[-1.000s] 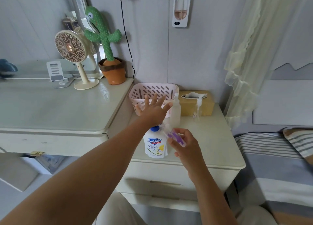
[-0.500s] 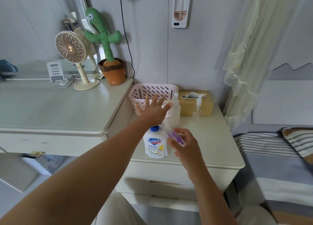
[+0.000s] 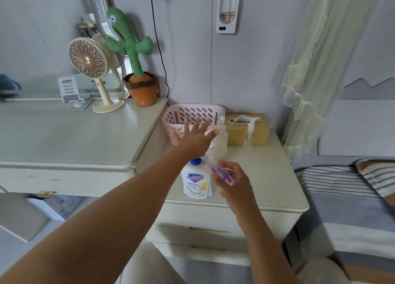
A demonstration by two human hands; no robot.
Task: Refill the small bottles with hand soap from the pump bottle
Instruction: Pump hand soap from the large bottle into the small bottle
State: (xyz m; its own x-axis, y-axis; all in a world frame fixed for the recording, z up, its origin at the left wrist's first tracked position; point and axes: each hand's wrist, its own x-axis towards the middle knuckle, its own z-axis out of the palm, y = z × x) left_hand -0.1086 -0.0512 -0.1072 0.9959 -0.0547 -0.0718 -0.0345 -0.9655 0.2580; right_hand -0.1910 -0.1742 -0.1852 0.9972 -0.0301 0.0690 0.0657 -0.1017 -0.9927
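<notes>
A white hand soap pump bottle with a blue pump stands near the front of the nightstand. My left hand lies flat on top of its pump, fingers spread. My right hand holds a small clear bottle with a purple label, tilted, its mouth at the pump's spout. Behind them stands a frosted small pump bottle, and a clear small pump bottle stands further right.
A pink perforated basket and a yellow tissue box sit at the back of the nightstand. A dresser to the left carries a fan and a toy cactus. A bed is to the right.
</notes>
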